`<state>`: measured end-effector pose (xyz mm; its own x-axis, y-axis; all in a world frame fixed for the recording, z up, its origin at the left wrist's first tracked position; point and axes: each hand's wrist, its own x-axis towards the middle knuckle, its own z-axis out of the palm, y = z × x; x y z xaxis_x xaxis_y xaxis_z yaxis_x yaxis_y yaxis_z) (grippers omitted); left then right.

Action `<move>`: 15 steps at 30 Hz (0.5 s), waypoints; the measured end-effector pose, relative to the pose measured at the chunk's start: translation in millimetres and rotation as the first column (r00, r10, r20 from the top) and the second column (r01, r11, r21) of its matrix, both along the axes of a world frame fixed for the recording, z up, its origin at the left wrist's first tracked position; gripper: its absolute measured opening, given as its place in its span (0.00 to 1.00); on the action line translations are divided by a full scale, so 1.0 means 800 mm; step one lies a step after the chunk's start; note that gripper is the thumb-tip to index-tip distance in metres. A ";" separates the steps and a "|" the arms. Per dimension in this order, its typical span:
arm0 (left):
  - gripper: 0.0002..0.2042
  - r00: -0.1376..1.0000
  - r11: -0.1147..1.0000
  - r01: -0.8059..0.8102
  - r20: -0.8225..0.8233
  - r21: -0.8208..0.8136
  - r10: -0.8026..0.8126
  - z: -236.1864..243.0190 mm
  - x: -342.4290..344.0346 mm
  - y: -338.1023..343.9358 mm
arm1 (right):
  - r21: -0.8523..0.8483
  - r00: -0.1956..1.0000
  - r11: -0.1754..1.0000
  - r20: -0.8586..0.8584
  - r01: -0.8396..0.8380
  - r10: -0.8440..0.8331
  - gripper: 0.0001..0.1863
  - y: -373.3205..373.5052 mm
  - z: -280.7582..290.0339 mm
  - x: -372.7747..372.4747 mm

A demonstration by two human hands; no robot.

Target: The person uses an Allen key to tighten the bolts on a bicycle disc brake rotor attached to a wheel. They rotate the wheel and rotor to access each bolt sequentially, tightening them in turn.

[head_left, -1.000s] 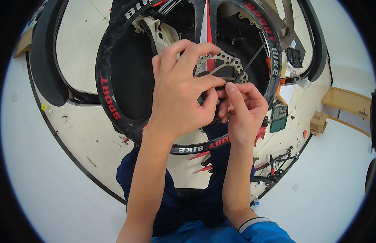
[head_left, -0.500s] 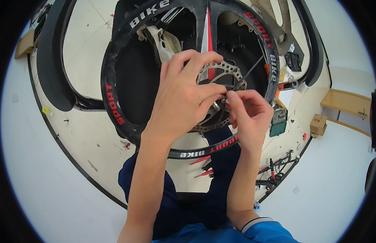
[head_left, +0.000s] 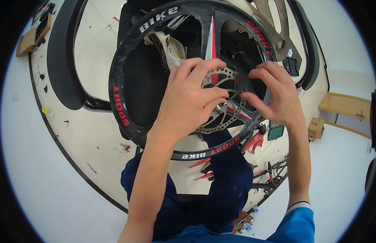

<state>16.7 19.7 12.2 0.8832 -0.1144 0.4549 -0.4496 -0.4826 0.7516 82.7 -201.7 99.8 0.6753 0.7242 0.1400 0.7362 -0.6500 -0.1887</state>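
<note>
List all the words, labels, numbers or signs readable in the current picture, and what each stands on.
I can't copy wording out, only place it:
Wheel rim, upper left: large white letters, legible.
Wheel rim, left: red letters, legible.
Wheel rim, upper right: red letters, legible.
Wheel rim, bottom: white letters beside red ones, legible.
Bottle, lower right: any print too small to read.

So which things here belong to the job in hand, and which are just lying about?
In the job:
wheel
holed metal disc at its middle
thin black rod, blurred, between the hands
left hand, over the disc
right hand, fingers spread by the rod

Apparently just lying about:
brown box, far right
green case
bicycle frame, lower right
</note>
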 end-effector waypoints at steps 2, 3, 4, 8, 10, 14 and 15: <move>0.09 1.000 1.000 0.005 0.000 -0.010 -0.005 0.002 0.001 0.001 | -0.025 0.997 0.999 -0.057 0.042 -0.043 0.17 -0.003 0.003 -0.001; 0.09 1.000 1.000 0.004 -0.005 -0.010 -0.004 0.003 -0.001 0.001 | -0.033 1.000 0.999 -0.023 0.007 -0.008 0.15 -0.001 0.004 0.000; 0.09 1.000 1.000 0.005 -0.009 -0.009 -0.005 0.004 -0.001 0.001 | 0.010 0.997 0.999 -0.064 0.047 -0.047 0.15 -0.001 0.001 -0.001; 0.08 1.000 0.999 -0.004 -0.007 -0.032 0.004 0.002 0.000 -0.002 | 0.341 0.905 0.880 -0.378 0.331 -0.194 0.15 0.013 -0.010 -0.005; 0.08 1.000 0.999 -0.008 -0.006 -0.035 0.008 0.002 0.000 -0.002 | 0.604 0.760 0.528 -0.636 0.597 -0.133 0.17 0.027 -0.034 -0.008; 0.07 1.000 0.999 -0.010 -0.014 -0.042 0.010 0.003 -0.002 -0.002 | 0.473 0.448 0.066 -0.865 0.879 0.226 0.13 0.054 -0.023 0.018; 0.07 1.000 0.999 -0.010 -0.011 -0.041 0.009 0.002 -0.002 -0.003 | 0.403 0.402 -0.049 -0.882 0.914 0.248 0.06 0.073 -0.018 0.023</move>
